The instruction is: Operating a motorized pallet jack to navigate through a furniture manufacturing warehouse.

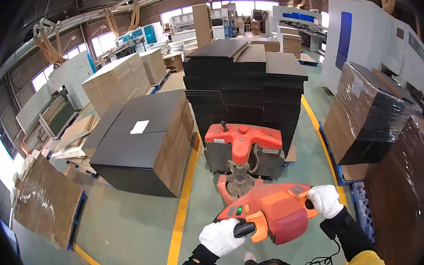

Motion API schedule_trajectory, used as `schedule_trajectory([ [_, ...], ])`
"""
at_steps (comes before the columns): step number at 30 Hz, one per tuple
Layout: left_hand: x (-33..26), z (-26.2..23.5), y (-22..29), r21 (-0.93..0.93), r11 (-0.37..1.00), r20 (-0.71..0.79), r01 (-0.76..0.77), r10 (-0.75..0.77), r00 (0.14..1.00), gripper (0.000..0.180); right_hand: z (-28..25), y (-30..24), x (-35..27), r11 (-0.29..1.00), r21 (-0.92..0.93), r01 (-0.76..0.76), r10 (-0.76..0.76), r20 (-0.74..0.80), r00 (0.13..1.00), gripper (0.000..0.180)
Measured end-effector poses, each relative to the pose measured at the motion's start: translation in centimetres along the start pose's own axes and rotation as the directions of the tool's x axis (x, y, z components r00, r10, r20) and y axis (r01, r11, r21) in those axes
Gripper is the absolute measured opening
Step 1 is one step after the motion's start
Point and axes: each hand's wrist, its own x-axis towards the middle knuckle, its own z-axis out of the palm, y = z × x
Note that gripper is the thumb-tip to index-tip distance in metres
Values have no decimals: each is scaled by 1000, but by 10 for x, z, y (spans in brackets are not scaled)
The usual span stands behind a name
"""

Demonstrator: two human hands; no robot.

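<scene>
Yellow clothing (pixel 364 261) at the near side of the control head (pixel 273 212), just right of it. Using the control head as reference from here on.

Control head: orange-red, sits on the tiller of a pallet truck. Long axis runs across the person, skewed, right end farther forward than left. Maroon pad (pixel 290 226) faces back toward the body; tiller base (pixel 240 180) is ahead and slightly left. Green light (pixel 239 210) lit on its left part.

Left hand (pixel 222 237): white glove, at the left end, back of hand up, forearm in a black sleeve angling forward and right. Right hand (pixel 325 202): white glove, at the right end, forearm angling forward and left, wrist higher than the left one.

Fingers: left curled closed around the black left grip (pixel 244 229), which juts inward out of the fist toward the control head. Right likewise wrapped on the right grip (pixel 309 204), only its inner end showing. Undersides hidden on both. Control head lies between the two fists.

Ahead of it: red motor cover (pixel 243 136), then dark panel stack (pixel 246 87). Forward-left: black-topped stack (pixel 129 151). Forward-right: film-wrapped stack (pixel 365 113).
</scene>
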Motion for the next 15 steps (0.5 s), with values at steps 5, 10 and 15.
schedule_trajectory([
  [5, 19, -4, -14, -23, 1000, 9, -12, 12, 1000, 31, 10, 0, 11, 999, -46, 17, -19, -42, 999, 9],
  [10, 38, -12, -38, 1, 999, 8, -45, 45, 999, 29, 19, -4, 38, 993, -97, -61, 66, 54, 996, 17],
  [15, 60, -30, -60, -2, 998, 108, -61, 61, 992, 32, 37, -6, 58, 980, -174, -99, 109, 52, 993, 19],
])
